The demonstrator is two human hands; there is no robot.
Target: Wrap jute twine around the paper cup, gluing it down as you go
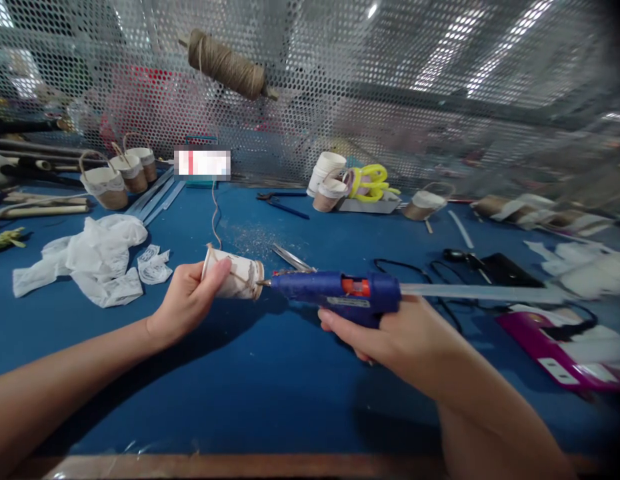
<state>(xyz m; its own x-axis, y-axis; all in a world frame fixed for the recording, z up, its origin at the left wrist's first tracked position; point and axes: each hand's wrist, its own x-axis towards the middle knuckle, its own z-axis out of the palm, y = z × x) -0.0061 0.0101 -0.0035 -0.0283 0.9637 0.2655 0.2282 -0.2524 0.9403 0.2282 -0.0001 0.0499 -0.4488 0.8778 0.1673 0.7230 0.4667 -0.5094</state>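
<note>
In my left hand (187,297) is a paper cup (240,275), tipped on its side with its base toward the right. Twine is wound round its base end, and a strand of twine (216,213) runs from the cup up toward the back. My right hand (390,333) grips a blue glue gun (335,293), with a long clear glue stick (475,292) sticking out of its rear. The gun's metal nozzle is at the twined base of the cup; whether it touches cannot be made out. Scissors (293,259) lie just behind the gun's tip.
A twine spool (225,65) hangs on the mesh panel. Small handled cups (107,190) stand back left, near white lace (97,257). Pliers (285,205), stacked cups (326,170) and yellow-handled scissors (373,183) are at the back. Cables and a magenta item (545,353) lie right.
</note>
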